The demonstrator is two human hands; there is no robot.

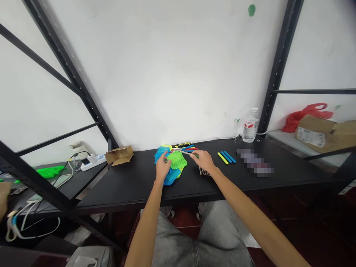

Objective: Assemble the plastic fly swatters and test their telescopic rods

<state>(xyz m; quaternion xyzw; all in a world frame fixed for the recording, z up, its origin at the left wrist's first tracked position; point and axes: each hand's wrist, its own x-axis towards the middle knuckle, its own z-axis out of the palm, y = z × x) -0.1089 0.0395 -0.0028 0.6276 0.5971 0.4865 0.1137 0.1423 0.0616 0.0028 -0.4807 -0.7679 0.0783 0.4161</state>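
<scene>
Several blue and yellow-green mesh pieces that look like fly swatter heads (pixel 178 160) lie overlapping on the black table. My left hand (pixel 162 167) is over their left side, thumb and fingers curled together; what they pinch is too small to make out. In my right hand (pixel 203 160) is a thin metal rod (pixel 185 152), closed between the fingers, with a bit of green at the grip. The rod slants across the mesh, its far end close to my left fingertips. Several silvery metal tubes (pixel 204 172) lie below my right hand, partly hidden by it.
Blue and red sticks (pixel 189 148) and a yellow-black tool (pixel 182 145) lie behind the mesh. Yellow and blue handles (pixel 226 157) are to the right, before a water bottle (pixel 250 125). An open cardboard box (pixel 119 155) and a power strip (pixel 94 162) stand left. Black shelf posts (pixel 280 55) flank the table.
</scene>
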